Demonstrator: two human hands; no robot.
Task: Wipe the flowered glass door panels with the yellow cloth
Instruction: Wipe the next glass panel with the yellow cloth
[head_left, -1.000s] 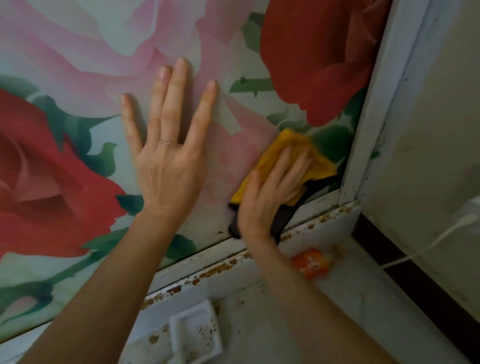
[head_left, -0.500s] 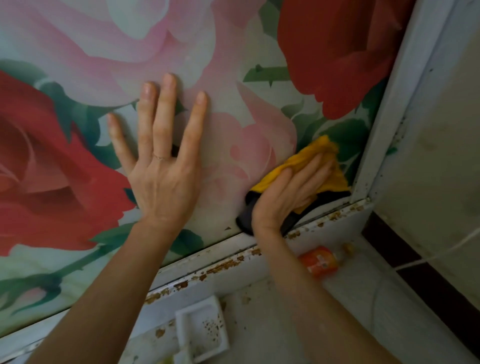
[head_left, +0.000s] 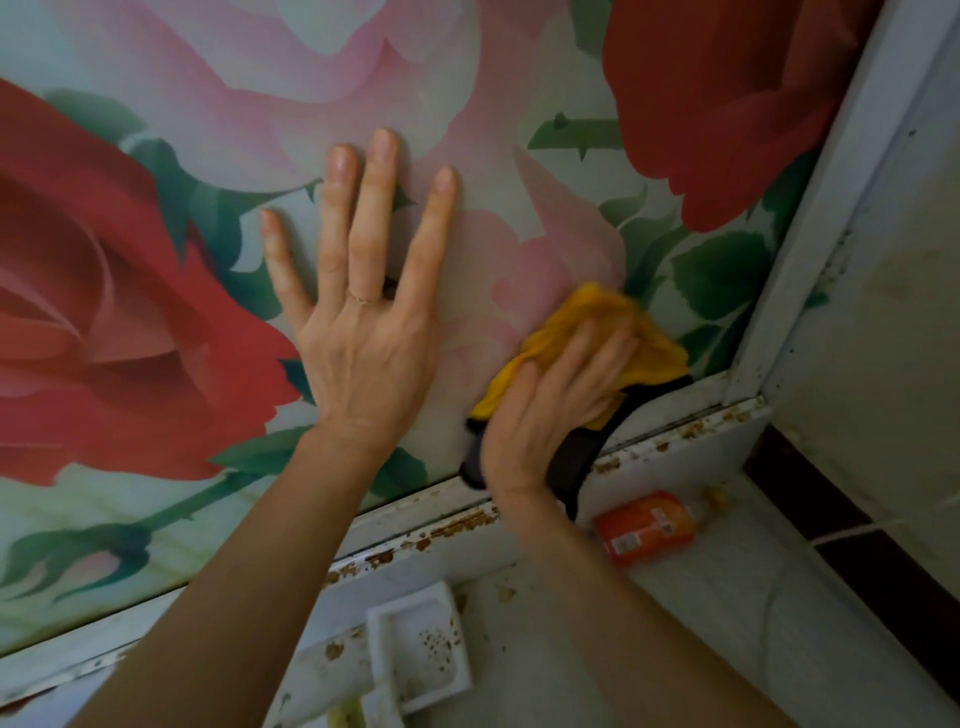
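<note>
Down low on flowered panel (head_left: 208, 130), yellow cloth (head_left: 655, 349) under right hand's (head_left: 545, 410) straight fingers (head_left: 597, 353), left hand (head_left: 363, 343) splayed wide.

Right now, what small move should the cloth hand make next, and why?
Probably slide the right hand and the yellow cloth rightward into the lower corner. The cloth is pressed on the flowered glass panel just short of the white frame, with a strip of glass between them. The left hand lies flat on the panel, bracing it.
</note>
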